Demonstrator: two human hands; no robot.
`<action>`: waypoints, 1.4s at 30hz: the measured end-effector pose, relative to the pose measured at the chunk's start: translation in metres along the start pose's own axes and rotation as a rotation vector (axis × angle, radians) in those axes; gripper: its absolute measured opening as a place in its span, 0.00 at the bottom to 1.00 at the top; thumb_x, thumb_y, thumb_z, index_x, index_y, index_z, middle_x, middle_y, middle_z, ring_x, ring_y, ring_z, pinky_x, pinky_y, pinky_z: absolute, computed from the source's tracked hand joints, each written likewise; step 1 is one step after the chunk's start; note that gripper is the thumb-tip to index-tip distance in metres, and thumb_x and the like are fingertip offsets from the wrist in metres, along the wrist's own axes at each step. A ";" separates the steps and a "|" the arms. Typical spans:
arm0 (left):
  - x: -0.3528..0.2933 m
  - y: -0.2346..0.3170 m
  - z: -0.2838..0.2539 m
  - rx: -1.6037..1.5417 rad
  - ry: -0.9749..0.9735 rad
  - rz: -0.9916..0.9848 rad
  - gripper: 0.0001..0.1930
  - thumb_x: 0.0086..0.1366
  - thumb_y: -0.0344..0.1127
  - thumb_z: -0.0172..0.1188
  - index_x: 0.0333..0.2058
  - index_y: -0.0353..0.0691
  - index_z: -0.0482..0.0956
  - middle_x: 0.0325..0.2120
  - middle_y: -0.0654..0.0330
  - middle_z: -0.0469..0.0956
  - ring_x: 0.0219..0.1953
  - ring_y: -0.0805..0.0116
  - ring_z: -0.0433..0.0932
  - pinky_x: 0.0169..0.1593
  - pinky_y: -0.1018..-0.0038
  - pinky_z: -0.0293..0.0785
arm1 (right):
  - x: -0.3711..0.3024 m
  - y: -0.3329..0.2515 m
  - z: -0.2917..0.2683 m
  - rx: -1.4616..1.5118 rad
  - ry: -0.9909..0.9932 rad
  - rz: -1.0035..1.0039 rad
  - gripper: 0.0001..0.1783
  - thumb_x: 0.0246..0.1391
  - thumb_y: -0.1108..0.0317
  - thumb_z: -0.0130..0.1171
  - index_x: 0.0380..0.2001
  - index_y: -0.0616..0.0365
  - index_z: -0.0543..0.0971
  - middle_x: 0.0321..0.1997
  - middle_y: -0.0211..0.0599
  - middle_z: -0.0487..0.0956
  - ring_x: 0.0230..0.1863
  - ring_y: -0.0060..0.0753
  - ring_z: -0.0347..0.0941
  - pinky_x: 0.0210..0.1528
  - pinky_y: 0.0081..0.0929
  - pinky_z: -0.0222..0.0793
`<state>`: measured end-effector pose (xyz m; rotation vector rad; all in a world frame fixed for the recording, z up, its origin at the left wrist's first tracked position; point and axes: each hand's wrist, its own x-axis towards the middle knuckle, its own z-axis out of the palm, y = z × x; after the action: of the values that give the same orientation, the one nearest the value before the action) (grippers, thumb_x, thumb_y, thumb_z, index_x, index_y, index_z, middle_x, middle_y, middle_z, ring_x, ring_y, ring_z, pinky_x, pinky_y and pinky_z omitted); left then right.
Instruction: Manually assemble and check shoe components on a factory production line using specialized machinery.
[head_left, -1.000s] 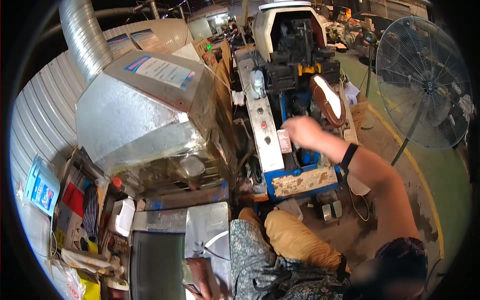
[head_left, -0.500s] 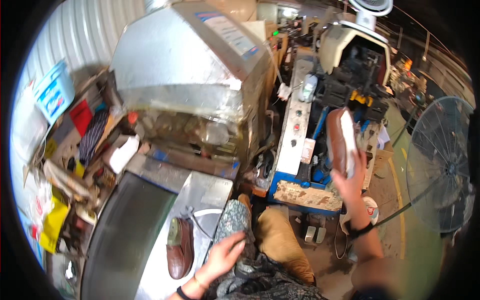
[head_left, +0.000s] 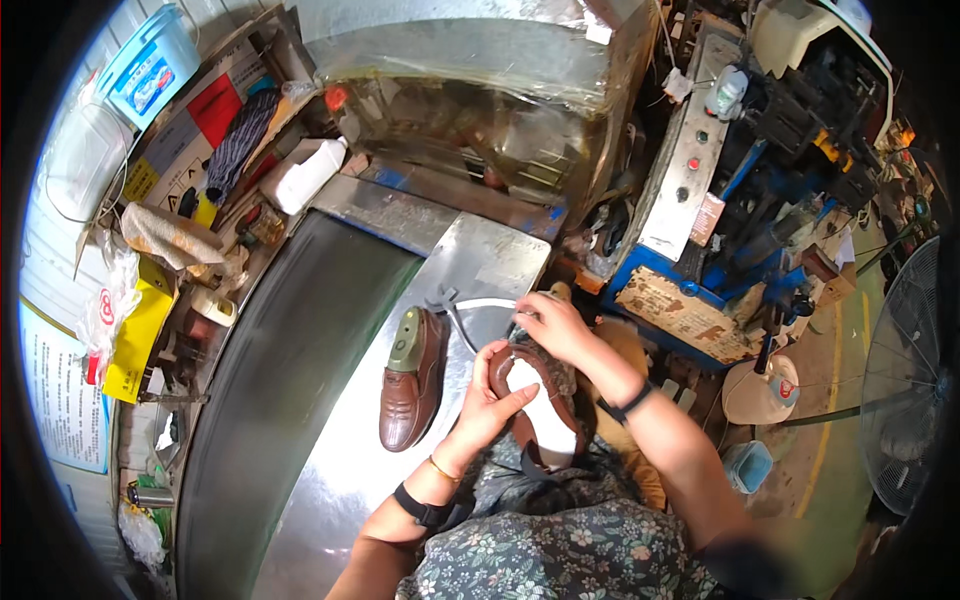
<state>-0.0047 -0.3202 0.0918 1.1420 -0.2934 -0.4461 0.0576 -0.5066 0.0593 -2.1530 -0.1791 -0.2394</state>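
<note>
In my lap I hold a brown shoe (head_left: 565, 425) tipped so that its white underside faces up. My left hand (head_left: 490, 390) is closed around its side, the thumb lying on the white underside. At the shoe's far end, my right hand (head_left: 555, 325) has its fingers bent and pinched together; what lies between them is hidden. Left of the held shoe, a brown loafer (head_left: 412, 420) stands upright on the metal tabletop (head_left: 340, 480), with a green shoe last (head_left: 407, 340) filling its opening. A grey cable (head_left: 462, 325) and a white curved strip lie beside it.
A dark conveyor belt (head_left: 270, 400) runs along the left. Behind is a metal hooded machine (head_left: 450, 50). A blue machine (head_left: 680, 310) with buttons stands front right, near a white bucket (head_left: 755, 395) and a large fan (head_left: 910, 370). Cluttered shelving (head_left: 190, 270) lines the left wall.
The brown shoe has come from beside the blue machine into my lap. My left hand has taken hold of it, and my right hand has moved left to its far end. The view has shifted left.
</note>
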 end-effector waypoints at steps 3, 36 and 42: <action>-0.005 -0.004 -0.008 -0.092 0.072 0.009 0.36 0.57 0.21 0.65 0.61 0.41 0.55 0.54 0.60 0.64 0.58 0.68 0.63 0.61 0.71 0.62 | 0.043 0.021 0.068 -0.304 -0.102 -0.260 0.23 0.49 0.50 0.65 0.39 0.58 0.78 0.49 0.48 0.74 0.53 0.53 0.68 0.52 0.44 0.65; 0.028 -0.016 -0.015 0.489 -0.071 0.039 0.41 0.47 0.28 0.74 0.59 0.38 0.59 0.53 0.56 0.63 0.58 0.65 0.65 0.61 0.70 0.64 | -0.125 -0.108 -0.089 0.602 -0.326 0.588 0.20 0.69 0.57 0.44 0.49 0.64 0.73 0.37 0.33 0.78 0.39 0.23 0.76 0.44 0.24 0.72; 0.034 -0.021 0.001 0.500 -0.074 0.014 0.42 0.44 0.32 0.74 0.57 0.40 0.61 0.54 0.50 0.63 0.57 0.54 0.67 0.60 0.66 0.66 | -0.157 -0.095 -0.076 1.085 -0.314 0.695 0.23 0.69 0.56 0.44 0.55 0.66 0.68 0.53 0.41 0.73 0.54 0.40 0.74 0.59 0.37 0.69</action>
<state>0.0204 -0.3448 0.0727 1.6109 -0.4955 -0.4139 -0.1237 -0.5224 0.1398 -1.0491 0.2304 0.5052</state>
